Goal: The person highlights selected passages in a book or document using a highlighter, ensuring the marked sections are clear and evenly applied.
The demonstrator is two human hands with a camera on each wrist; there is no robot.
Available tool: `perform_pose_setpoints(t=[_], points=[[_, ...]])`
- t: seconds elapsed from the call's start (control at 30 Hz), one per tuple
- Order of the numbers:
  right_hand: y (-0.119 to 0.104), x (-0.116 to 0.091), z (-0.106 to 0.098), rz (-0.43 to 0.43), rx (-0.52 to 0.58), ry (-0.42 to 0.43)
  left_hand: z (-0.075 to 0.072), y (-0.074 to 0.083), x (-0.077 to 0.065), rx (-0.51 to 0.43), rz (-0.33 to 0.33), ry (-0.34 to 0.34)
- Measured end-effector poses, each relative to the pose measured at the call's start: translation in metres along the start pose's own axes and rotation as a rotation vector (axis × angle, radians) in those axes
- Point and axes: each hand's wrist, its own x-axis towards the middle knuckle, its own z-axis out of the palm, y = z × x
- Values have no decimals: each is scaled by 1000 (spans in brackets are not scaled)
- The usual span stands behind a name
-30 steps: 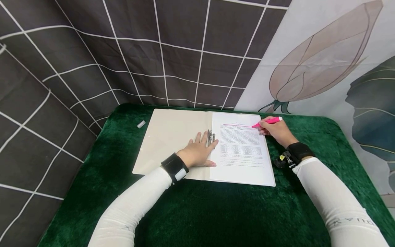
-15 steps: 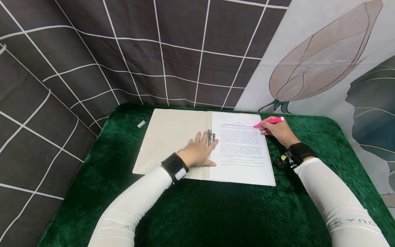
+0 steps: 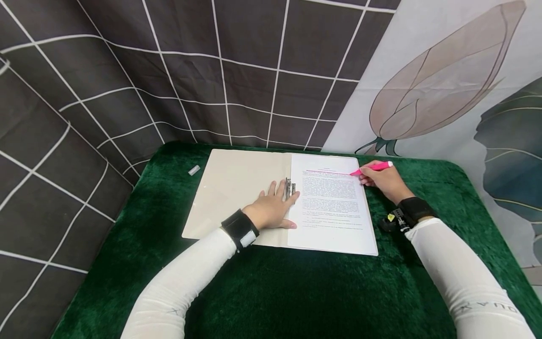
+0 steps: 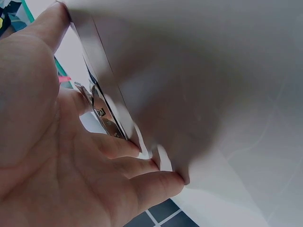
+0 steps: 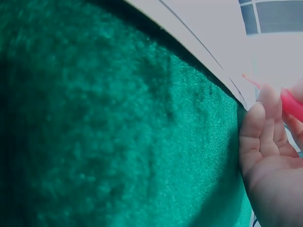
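Note:
A cream folder [image 3: 243, 188] lies spread out flat, with a printed sheet [image 3: 330, 240] on its right half and a metal clip [image 3: 289, 187] at the fold. My right hand [image 3: 385, 181] pinches a pink highlighter [image 3: 378, 165] at the sheet's upper right edge. Its tip is at the right end of a pink line across an upper row of text. Fingers spread, my left hand [image 3: 271, 209] rests across the fold just below the clip, its thumb on the sheet's left margin. The left wrist view shows that palm [image 4: 61, 156] beside the clip [image 4: 102, 111].
A small whitish cap-like piece [image 3: 194, 170] lies left of the folder on the green velvety cloth [image 3: 296, 292]. Behind the table hang a dark grid-patterned curtain [image 3: 250, 89] and a pale leaf-print one [image 3: 440, 80].
My right hand has slid slightly to the right with the highlighter, and the pink line reaches a little further right. My left hand and the folder have stayed put.

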Motion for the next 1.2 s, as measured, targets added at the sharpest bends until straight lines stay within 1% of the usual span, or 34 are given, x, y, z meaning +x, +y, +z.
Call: perform_pose_setpoints(t=[0.27,0.47,0.57,0.8,0.9,1.07,1.13,1.2], points=[[0,0,1,-20,-18,11,-1,-1,-1,-1,-2,2],[0,1,1,-6,-27,14,-2,-2,-2,1,1,4],[0,3,1,3,-10,21,-3,-2,-2,2,1,7],[3,3,2,-39,-15,24,-3,-3,-3,3,1,9],[7,0,0,-56,49,21,-2,-2,-3,1,1,8],[10,-5,-5,-59,294,-20,-2,0,-3,2,2,5],[8,-6,-6,-57,355,-33,-2,1,-3,3,3,4],[4,-6,-6,-59,380,-38,-2,1,-3,1,3,4]])
